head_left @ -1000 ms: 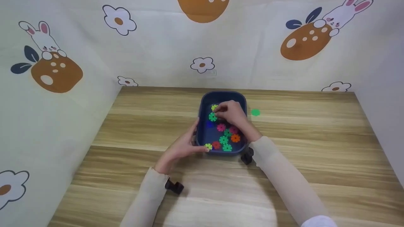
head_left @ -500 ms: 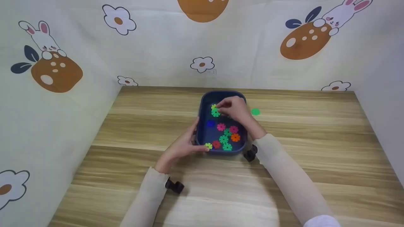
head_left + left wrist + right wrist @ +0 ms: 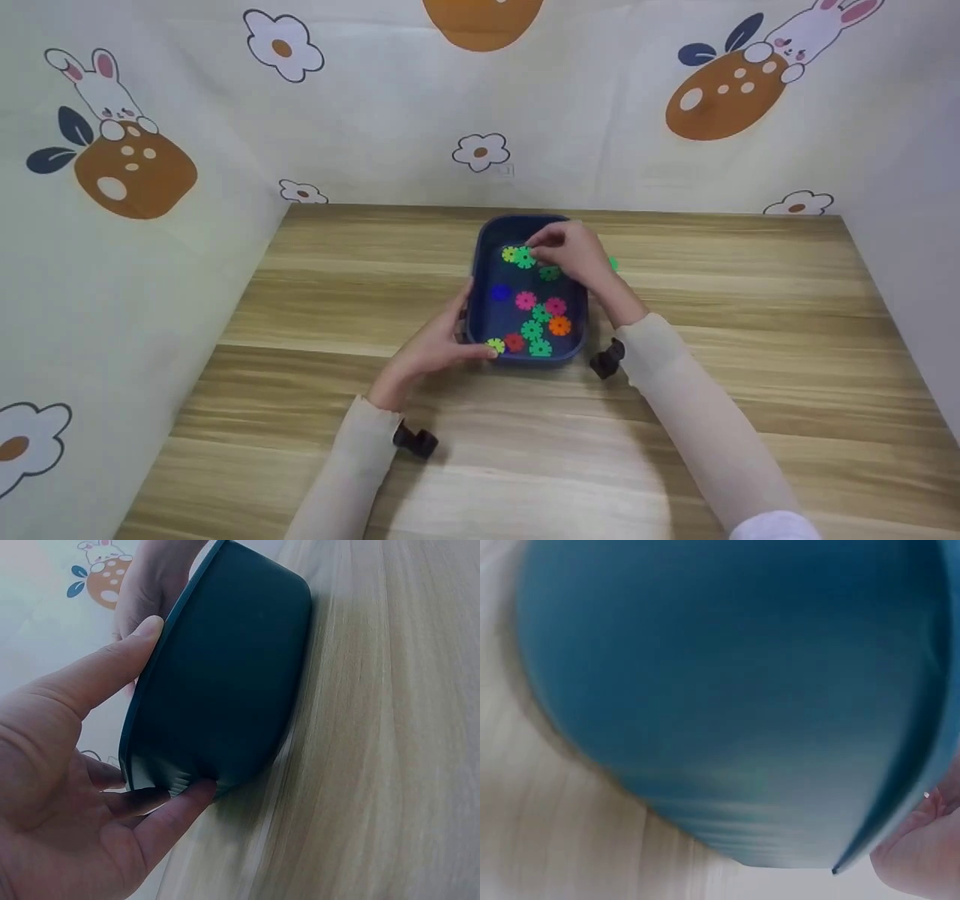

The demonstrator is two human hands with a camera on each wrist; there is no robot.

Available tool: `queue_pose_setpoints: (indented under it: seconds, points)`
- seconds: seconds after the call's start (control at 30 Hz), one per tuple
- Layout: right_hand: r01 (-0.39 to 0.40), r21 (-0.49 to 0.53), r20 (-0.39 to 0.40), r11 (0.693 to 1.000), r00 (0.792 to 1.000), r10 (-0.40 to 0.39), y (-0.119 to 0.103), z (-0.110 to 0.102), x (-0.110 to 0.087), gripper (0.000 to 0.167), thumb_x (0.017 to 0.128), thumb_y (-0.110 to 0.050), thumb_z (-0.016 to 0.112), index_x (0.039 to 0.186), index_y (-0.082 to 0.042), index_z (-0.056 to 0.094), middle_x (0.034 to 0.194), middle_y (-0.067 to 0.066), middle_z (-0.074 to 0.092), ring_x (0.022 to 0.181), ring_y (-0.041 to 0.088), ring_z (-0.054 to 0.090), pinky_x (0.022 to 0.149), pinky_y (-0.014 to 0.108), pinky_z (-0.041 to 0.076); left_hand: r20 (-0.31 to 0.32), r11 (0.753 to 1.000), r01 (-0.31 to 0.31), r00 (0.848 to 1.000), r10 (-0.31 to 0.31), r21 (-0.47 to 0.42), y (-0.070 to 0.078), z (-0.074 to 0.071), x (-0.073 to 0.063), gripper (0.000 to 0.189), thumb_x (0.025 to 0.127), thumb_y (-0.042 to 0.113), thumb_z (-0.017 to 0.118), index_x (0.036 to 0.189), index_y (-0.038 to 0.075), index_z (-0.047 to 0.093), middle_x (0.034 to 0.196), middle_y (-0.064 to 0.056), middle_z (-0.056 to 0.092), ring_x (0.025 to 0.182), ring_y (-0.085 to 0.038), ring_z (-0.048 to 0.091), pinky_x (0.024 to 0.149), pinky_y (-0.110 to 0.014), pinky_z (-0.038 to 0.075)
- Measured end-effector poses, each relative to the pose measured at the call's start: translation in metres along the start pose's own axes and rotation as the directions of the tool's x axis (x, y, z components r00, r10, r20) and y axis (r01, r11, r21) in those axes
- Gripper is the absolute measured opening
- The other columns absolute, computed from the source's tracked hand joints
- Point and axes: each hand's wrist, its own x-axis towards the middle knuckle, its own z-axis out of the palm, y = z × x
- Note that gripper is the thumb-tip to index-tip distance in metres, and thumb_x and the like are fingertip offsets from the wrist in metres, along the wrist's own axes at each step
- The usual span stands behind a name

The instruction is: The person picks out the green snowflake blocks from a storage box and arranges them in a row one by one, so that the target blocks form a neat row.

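Note:
A dark blue plastic bin (image 3: 536, 363) stands on the table, holding several snowflake building discs. My left hand (image 3: 429, 352) grips its near left corner, thumb at the front rim and fingers along the side. In the left wrist view, those fingers reach round the corner of the bin (image 3: 225, 667). Over the bin's far right part, my right hand (image 3: 576, 253) pinches a green snowflake disc (image 3: 524, 257), which overlaps a yellow disc (image 3: 508, 255). The bin's outer wall (image 3: 705, 690) fills most of the right wrist view; the right fingers show only partly at its edge.
Inside the bin lie a blue disc (image 3: 500, 292), an orange disc (image 3: 559, 325), a red disc (image 3: 513, 343), plus pink and green ones. A green disc (image 3: 614, 263) on the table right of the bin is mostly behind the right hand. A printed cloth (image 3: 390, 112) hangs behind the table.
My right hand has moved to the right and slightly toward the far end with the green disc, uncovering another green disc in the bin. The left hand keeps its place on the bin.

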Motion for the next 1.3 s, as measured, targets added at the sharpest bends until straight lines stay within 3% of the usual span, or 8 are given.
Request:
queue_pose_setpoints:
  seconds: [0.2, 0.33, 0.57, 0.93, 1.1, 1.3]
  points:
    - [-0.013, -0.049, -0.02, 0.999, 1.0, 0.012, 0.0, -0.009, -0.001, 0.018, 0.095, -0.016, 0.068, 0.109, -0.007, 0.076, 0.111, 0.013, 0.073, 0.086, 0.018, 0.067, 0.08, 0.029, 0.06, -0.002, 1.0, 0.006, 1.0, -0.006, -0.011, 0.001, 0.0, 0.0, 0.116, 0.079, 0.014, 0.085, 0.162, 0.021, 0.005, 0.168, -0.007, 0.014, 0.149, -0.032, 0.029, 0.12, -0.047, 0.033]
    - [-0.005, -0.055, -0.045, 0.998, 0.999, 0.003, 0.002, -0.014, -0.002, 0.018, 0.094, -0.015, 0.069, 0.108, -0.006, 0.076, 0.109, 0.014, 0.074, 0.084, 0.016, 0.067, 0.079, 0.029, 0.06, -0.005, 1.0, 0.004, 1.0, -0.004, -0.006, 0.001, 0.0, 0.0, 0.117, 0.078, 0.016, 0.086, 0.162, 0.021, 0.006, 0.168, -0.008, 0.014, 0.149, -0.033, 0.03, 0.119, -0.047, 0.034]
    - [0.003, 0.038, -0.062, 0.999, 0.998, -0.001, 0.01, -0.025, -0.003, 0.019, 0.094, -0.011, 0.068, 0.109, 0.0, 0.074, 0.109, 0.019, 0.072, 0.081, 0.01, 0.068, 0.075, 0.02, 0.059, 0.012, 0.999, -0.01, 1.0, 0.01, -0.035, 0.0, 0.0, 0.0, 0.117, 0.078, 0.014, 0.085, 0.162, 0.018, 0.004, 0.168, -0.012, 0.012, 0.148, -0.034, 0.03, 0.114, -0.046, 0.041]
    - [-0.002, 0.049, -0.098, 0.999, 0.995, 0.007, 0.024, -0.044, -0.004, 0.021, 0.096, -0.01, 0.066, 0.112, 0.001, 0.073, 0.113, 0.02, 0.071, 0.081, 0.006, 0.067, 0.074, 0.018, 0.059, -0.004, 1.0, -0.012, 1.0, 0.011, -0.019, 0.0, 0.0, 0.0, 0.119, 0.076, 0.014, 0.087, 0.162, 0.019, 0.005, 0.168, -0.012, 0.011, 0.149, -0.033, 0.029, 0.119, -0.046, 0.034]
    - [0.0, 0.066, -0.129, 0.998, 0.992, 0.008, 0.033, -0.053, -0.006, 0.021, 0.095, -0.007, 0.066, 0.111, 0.003, 0.072, 0.111, 0.022, 0.071, 0.076, 0.001, 0.067, 0.071, 0.017, 0.058, -0.004, 1.0, -0.002, 1.0, 0.002, -0.016, 0.0, 0.0, 0.0, 0.12, 0.076, 0.014, 0.087, 0.162, 0.022, 0.004, 0.168, -0.011, 0.012, 0.148, -0.031, 0.031, 0.118, -0.044, 0.036]
    - [0.0, 0.075, -0.158, 0.997, 0.987, 0.012, 0.044, -0.066, -0.011, 0.022, 0.093, -0.006, 0.068, 0.11, 0.007, 0.071, 0.097, 0.014, 0.073, 0.072, 0.002, 0.068, 0.068, 0.017, 0.058, 0.004, 0.999, 0.007, 1.0, -0.007, -0.034, 0.0, 0.0, 0.0, 0.119, 0.076, 0.014, 0.086, 0.162, 0.022, 0.004, 0.168, -0.011, 0.013, 0.148, -0.031, 0.031, 0.115, -0.045, 0.04]
